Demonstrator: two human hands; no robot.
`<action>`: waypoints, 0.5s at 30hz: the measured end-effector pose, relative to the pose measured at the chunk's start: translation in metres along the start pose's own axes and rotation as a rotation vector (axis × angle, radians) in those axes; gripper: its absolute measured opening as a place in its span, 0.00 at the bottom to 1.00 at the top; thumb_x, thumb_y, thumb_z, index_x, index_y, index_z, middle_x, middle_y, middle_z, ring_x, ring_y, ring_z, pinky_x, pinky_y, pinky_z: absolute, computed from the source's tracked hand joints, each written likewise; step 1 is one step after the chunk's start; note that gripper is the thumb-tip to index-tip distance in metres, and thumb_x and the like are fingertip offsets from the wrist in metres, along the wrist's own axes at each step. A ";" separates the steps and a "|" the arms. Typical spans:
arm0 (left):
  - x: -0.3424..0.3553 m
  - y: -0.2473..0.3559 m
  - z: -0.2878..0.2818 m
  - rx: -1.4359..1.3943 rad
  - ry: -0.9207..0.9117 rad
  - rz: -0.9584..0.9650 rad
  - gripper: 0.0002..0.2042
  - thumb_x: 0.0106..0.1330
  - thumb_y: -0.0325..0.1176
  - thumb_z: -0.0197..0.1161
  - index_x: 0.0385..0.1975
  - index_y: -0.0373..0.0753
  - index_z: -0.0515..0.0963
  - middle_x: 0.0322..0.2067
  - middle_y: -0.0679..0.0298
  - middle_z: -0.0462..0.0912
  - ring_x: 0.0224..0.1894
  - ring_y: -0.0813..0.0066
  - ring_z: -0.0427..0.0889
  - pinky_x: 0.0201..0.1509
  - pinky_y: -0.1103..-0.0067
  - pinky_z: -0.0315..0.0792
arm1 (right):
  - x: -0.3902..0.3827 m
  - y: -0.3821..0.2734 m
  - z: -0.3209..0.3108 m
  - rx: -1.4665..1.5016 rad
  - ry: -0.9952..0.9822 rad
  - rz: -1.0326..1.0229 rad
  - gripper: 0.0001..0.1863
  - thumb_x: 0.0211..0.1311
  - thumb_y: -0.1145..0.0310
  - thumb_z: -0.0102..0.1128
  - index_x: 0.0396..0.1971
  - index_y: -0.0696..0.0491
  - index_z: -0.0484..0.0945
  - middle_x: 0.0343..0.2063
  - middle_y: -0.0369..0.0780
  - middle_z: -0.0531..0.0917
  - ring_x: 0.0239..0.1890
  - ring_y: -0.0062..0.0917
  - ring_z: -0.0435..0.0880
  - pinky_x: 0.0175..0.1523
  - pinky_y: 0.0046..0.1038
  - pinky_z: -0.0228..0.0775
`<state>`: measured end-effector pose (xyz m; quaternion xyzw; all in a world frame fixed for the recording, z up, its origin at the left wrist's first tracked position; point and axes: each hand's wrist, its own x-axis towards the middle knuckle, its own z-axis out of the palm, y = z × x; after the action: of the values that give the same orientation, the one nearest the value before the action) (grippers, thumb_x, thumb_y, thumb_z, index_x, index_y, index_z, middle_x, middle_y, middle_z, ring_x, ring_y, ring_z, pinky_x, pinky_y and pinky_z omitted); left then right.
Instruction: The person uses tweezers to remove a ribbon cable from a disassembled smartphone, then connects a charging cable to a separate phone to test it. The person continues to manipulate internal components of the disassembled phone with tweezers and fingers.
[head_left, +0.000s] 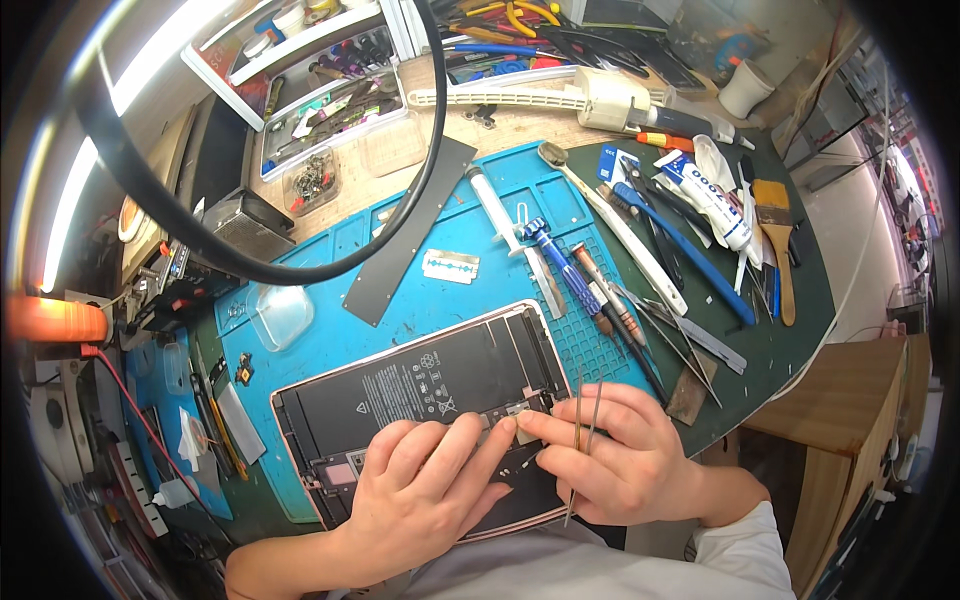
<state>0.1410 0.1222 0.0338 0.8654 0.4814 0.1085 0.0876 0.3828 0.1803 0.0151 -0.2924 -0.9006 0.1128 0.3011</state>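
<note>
An opened tablet (pixel 450 345) with a black battery and bare inner parts lies on a blue work mat, close in front of me. My left hand (pixel 425 485) rests over its lower middle. The index fingertip presses on the small connector area (pixel 515 408), thumb apart, and nothing shows in its grip. Directly opposite, my right hand (pixel 620 455) touches the same spot with its index fingertip. Tweezers (pixel 578 420) are tucked between the right hand's fingers, points away from the tablet. What lies under the meeting fingertips is hidden.
Beyond the tablet are a razor blade (pixel 450 266), a dark flat strip (pixel 410 235) and a syringe (pixel 495 210). Screwdrivers (pixel 575 280), brushes (pixel 690 255) and a glue tube (pixel 710 200) crowd the right. A black ring (pixel 290 270) hangs over the upper left.
</note>
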 end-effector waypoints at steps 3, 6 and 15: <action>-0.001 0.001 0.001 0.015 0.002 0.003 0.29 0.62 0.46 0.73 0.64 0.42 0.82 0.59 0.61 0.74 0.57 0.61 0.70 0.63 0.61 0.66 | -0.002 0.000 -0.001 -0.010 -0.013 -0.012 0.02 0.61 0.70 0.63 0.33 0.49 0.82 0.49 0.38 0.92 0.49 0.25 0.85 0.61 0.32 0.76; 0.000 0.000 0.001 0.007 -0.002 -0.003 0.30 0.62 0.46 0.73 0.63 0.42 0.82 0.60 0.61 0.74 0.57 0.61 0.69 0.63 0.61 0.66 | -0.002 0.001 -0.001 -0.012 -0.010 -0.004 0.02 0.62 0.70 0.62 0.33 0.48 0.82 0.48 0.37 0.92 0.49 0.24 0.86 0.61 0.32 0.75; 0.001 0.002 0.004 0.092 0.050 0.033 0.28 0.61 0.45 0.72 0.62 0.43 0.84 0.61 0.67 0.79 0.57 0.73 0.72 0.65 0.69 0.66 | 0.000 0.000 -0.002 -0.010 -0.034 0.020 0.03 0.62 0.68 0.63 0.34 0.48 0.83 0.48 0.36 0.92 0.49 0.23 0.86 0.61 0.31 0.75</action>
<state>0.1439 0.1221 0.0304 0.8733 0.4736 0.1092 0.0336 0.3840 0.1804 0.0165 -0.3009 -0.9032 0.1164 0.2831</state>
